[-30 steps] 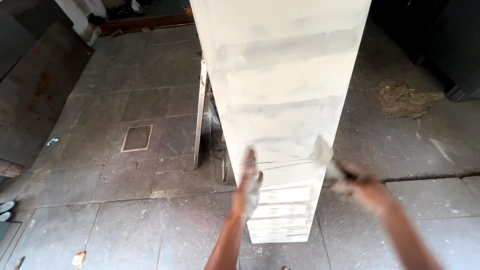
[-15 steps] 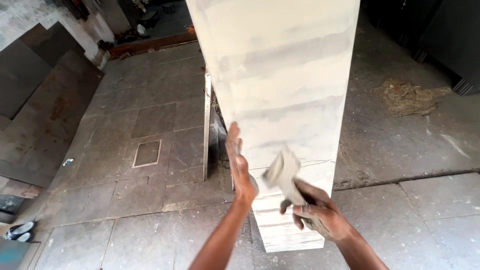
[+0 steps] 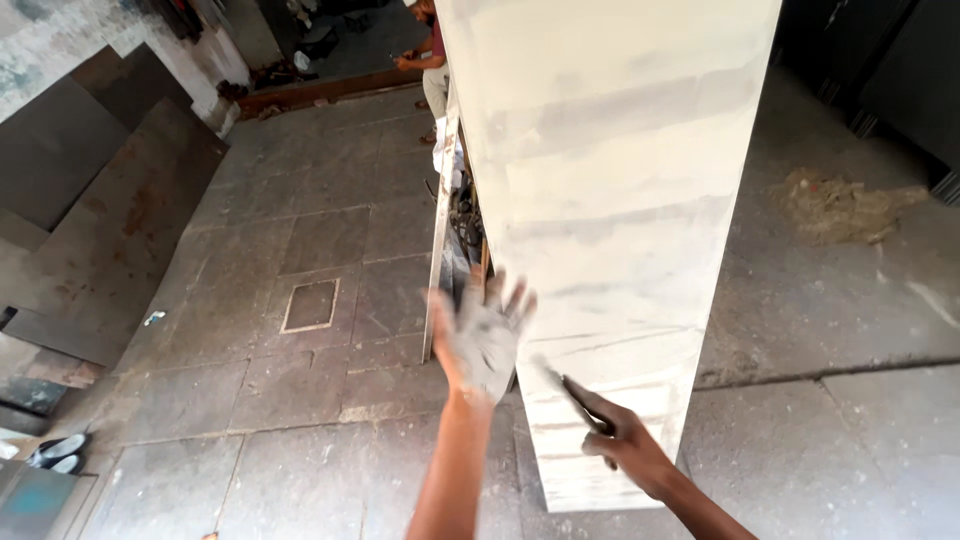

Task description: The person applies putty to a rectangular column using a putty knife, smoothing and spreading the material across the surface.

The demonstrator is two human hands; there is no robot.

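White filler coated the tall upright panel (image 3: 610,200), laid in pale horizontal bands down its face, with the lowest part near the stone floor (image 3: 300,240) showing streaked, uneven coverage. Half a second before, the left hand (image 3: 485,335) had lain edge-on against the panel's left edge; here it stood turned palm outward, fingers spread wide and dusted white, holding nothing and resting at or just off that edge. The right hand (image 3: 625,445) had shifted as well: the pale sheet-like end of its tool, earlier raised between the two hands, now pointed at the lower panel face, and the fist was closed round the dark handle of a putty knife (image 3: 572,392), whose whitened blade met or nearly met the surface. Judged from these positions, the working stroke had moved onto the lower bands while the free hand steadied the edge. A thin metal frame (image 3: 440,230) leaned beside the panel. Farther back, another person (image 3: 432,65) was partly visible beyond the panel's top.
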